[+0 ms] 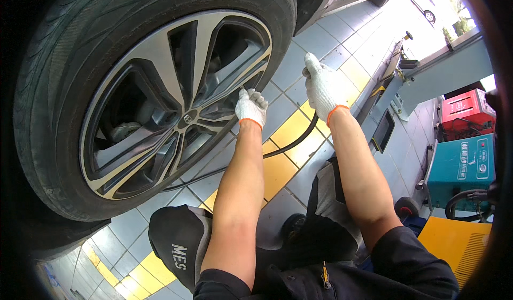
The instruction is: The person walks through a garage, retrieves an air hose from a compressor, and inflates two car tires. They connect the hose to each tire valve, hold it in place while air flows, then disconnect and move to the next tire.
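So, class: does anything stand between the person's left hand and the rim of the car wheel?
Nothing visible does. The left hand, in a white glove, is already at the wheel rim, fingertips against its edge near a spoke. The black hose runs behind it across the floor, not between them.

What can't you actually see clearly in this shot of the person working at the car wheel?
- Head view: whatever the left hand touches at the wheel rim is hidden by its glove.
- What the right hand grips is covered by its closed fingers.
- The black hose ends are hidden behind the forearms.
- The blue machine is cut off by the picture's dark rim.
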{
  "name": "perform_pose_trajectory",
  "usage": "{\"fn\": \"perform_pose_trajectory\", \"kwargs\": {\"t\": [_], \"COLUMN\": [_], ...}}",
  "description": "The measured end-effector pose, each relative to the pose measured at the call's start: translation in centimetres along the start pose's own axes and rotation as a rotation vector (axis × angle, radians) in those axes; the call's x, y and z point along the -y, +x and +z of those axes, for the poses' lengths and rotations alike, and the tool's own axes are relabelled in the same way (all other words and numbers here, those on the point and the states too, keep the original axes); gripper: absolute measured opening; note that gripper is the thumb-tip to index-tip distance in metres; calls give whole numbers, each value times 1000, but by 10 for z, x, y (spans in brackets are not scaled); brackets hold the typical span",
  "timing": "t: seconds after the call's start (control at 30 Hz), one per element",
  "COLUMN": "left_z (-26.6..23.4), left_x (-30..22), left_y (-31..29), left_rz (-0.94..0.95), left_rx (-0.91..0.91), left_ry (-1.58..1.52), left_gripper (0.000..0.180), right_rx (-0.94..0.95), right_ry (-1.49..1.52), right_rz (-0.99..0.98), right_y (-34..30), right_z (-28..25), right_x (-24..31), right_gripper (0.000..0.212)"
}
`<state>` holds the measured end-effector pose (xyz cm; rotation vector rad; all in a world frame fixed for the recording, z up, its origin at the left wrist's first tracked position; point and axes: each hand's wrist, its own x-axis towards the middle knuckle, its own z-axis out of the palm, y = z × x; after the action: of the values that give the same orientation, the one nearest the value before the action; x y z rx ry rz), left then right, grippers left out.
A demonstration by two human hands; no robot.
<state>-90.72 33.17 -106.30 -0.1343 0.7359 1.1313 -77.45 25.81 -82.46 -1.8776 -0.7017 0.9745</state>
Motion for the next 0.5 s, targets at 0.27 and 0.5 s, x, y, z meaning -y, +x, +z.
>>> {"fn": "perform_pose_trajectory", "kwargs": {"t": [0.27,0.5], "left_z": [6,7], "left_x": [1,-1], "left_y": [7,5], "left_rz": [-80,-51], "left_rx": [99,-12], "left_ry": [-258,-134], "left_gripper": [53,42], "right_rx": [-43,-13], "right_ry": [-11,12], "right_rz": [-73,-25], "right_y": [-3,-3], "right_z": [-4,-7], "right_x": [0,1], "right_gripper": [57,58]}}
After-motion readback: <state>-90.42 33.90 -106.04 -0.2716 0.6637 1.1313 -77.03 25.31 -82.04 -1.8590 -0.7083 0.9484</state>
